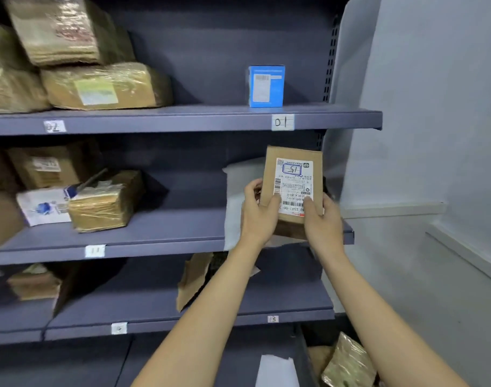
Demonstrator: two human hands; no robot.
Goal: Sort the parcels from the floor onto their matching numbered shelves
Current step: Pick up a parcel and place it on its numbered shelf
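1. We hold a small cardboard parcel [293, 182] in both hands, upright, its long axis running up and away from our fingers, in front of the right end of the middle shelf [155, 233].
2. Our left hand [259, 212] grips the parcel's lower left edge, thumb on the front face and fingers curled round behind; our right hand [321, 219] mirrors it on the lower right corner — both pinch the cardboard, neither spread.
3. The white shipping label [293, 185] faces us upside down; a handwritten number boxed in blue ink looks like 15 when read inverted, though we judge that loosely.
4. Shelf tags within sight: 01 [283, 122] above our fingers under a blue box [266, 86], 02 [54, 126] far up-left, 11 [95, 250] down-left, and a tag [273, 319] below the fingers that seems to read 13. None plainly matches, so the next move probably means looking elsewhere.
5. The parcel is flat, plain matte cardboard — rigid and light by the look of it. Just behind our fingers lies a soft white poly mailer [234, 208]; to the left sit tape-wrapped glossy cartons [104, 201].
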